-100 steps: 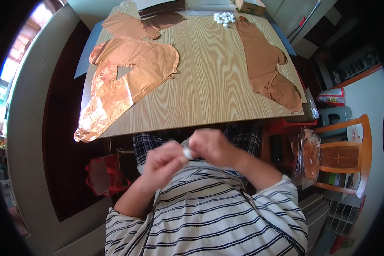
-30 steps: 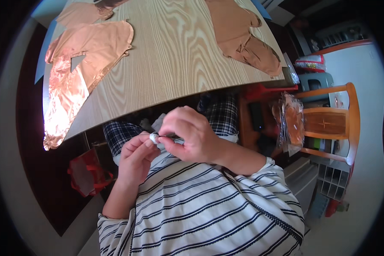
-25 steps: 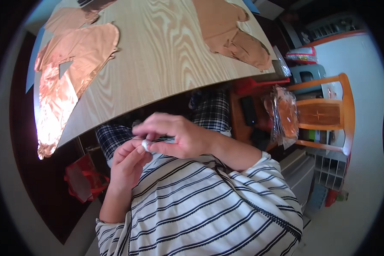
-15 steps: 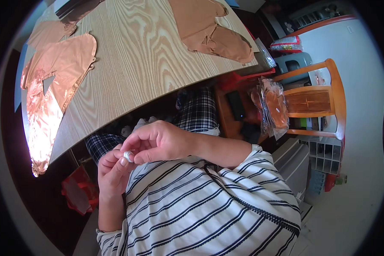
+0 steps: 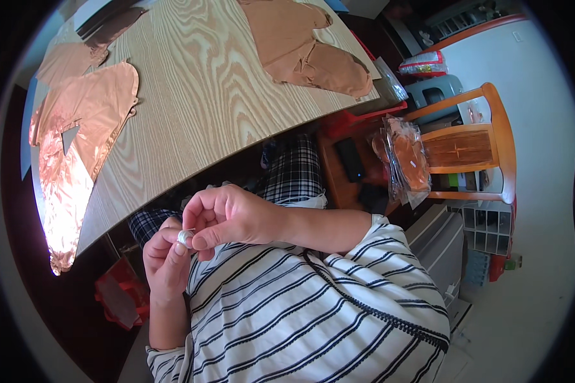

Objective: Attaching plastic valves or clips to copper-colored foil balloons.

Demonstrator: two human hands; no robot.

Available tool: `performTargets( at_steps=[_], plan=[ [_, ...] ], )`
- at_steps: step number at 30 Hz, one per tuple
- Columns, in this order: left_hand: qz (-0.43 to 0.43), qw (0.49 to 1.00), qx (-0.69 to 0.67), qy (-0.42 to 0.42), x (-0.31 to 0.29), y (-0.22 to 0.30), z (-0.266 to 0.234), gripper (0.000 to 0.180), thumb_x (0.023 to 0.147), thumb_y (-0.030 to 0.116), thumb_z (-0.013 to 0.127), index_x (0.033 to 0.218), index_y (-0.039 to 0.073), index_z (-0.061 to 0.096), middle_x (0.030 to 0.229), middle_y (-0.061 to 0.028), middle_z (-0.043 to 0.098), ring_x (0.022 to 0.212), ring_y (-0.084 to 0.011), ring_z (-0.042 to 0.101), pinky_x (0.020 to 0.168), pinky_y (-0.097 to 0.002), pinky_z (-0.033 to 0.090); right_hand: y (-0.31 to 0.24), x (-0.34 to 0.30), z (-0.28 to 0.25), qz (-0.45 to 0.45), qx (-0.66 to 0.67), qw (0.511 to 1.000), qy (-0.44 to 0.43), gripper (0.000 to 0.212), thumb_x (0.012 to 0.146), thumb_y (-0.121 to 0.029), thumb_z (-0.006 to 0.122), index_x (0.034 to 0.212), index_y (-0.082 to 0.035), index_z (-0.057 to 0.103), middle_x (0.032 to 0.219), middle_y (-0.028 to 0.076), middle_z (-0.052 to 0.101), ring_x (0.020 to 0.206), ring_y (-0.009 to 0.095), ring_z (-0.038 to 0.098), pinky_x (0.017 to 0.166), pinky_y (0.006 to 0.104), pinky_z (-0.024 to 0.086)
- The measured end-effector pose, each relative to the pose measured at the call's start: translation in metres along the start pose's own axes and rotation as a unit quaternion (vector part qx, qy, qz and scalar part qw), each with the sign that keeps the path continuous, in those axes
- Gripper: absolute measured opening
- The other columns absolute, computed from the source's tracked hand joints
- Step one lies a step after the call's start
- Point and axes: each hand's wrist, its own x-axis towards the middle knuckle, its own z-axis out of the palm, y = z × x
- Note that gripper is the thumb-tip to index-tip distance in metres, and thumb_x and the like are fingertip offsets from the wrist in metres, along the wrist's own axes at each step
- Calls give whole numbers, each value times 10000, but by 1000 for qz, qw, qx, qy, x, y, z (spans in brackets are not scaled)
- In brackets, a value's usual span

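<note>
A small white roll of thread or thin ribbon [image 5: 184, 238] is pinched between the thumb and fingers of my left hand [image 5: 167, 262], just in front of my lap. From the other side my right hand [image 5: 230, 217] closes round the roll's edge, thumb bent and fingers curled against it. A short fine strand shows between the two hands. Whether the right fingertips grip this strand or the roll itself is hidden. On the table beyond lie flat copper-coloured foil balloons, a shiny one with a cut-out [image 5: 102, 96] at left and another [image 5: 313, 57] at right.
The wood-grain table [image 5: 185, 83] curves in front of me. To the right stands a wooden chair [image 5: 460, 150] with clear packets of copper foil [image 5: 407, 156] on its seat. A red bag [image 5: 121, 297] is low at left, and a grey slotted rack [image 5: 485, 226] stands at right.
Both hands have shifted slightly left with the white roll. My right thumb now lies closer against the roll, and its fingers are more curled.
</note>
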Motion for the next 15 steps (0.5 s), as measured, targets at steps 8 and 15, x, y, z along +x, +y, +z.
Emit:
performTargets(
  at_steps=[8,15],
  plan=[
    [6,997,49,-56,-2,-2,-7,122,867,107,667,894,-9,690,854,-51,590,791,-135,528,717,-256,414,-12,-4,-3,42,-81,994,-55,196,822,-71,753,938,-7,609,829,4,635,756,53,591,683,192,496],
    [-38,997,6,-66,1,2,-6,101,883,66,633,921,-20,668,913,-67,598,840,-134,551,757,-259,428,-17,-8,-3,-6,-282,959,-40,141,850,-80,717,905,-15,604,835,9,633,781,64,588,698,223,492]
  ],
)
